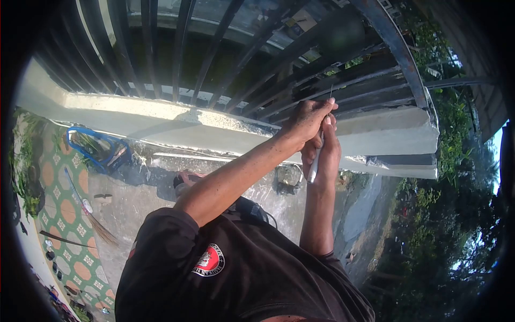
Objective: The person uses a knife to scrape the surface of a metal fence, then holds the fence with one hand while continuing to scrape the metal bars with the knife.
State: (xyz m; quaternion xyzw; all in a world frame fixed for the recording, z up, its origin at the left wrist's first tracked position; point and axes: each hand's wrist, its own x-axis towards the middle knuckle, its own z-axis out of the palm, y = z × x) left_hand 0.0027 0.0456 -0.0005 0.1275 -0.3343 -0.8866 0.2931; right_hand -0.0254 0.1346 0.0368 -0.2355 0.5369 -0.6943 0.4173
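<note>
My right hand [328, 150] is closed around the slim white handle of a tool [314, 167], its butt end pointing down toward my wrist. A thin dark shaft or blade rises above the fingers; its exact kind does not show. My left hand [308, 122] is closed just above and against the right one, its thumb and fingers pinched near the base of that thin part. Whether it grips the tool itself or something small is hidden. Both hands are in front of the metal bar railing [300, 70], over the pale concrete ledge [375, 129].
A blue plastic basket [115, 150] with greenery lies at left on the ground. A straw broom [99, 225] rests on the patterned tiles [67, 209]. The railing's rusty end post [394, 43] stands at upper right, with dense foliage [456, 214] beyond.
</note>
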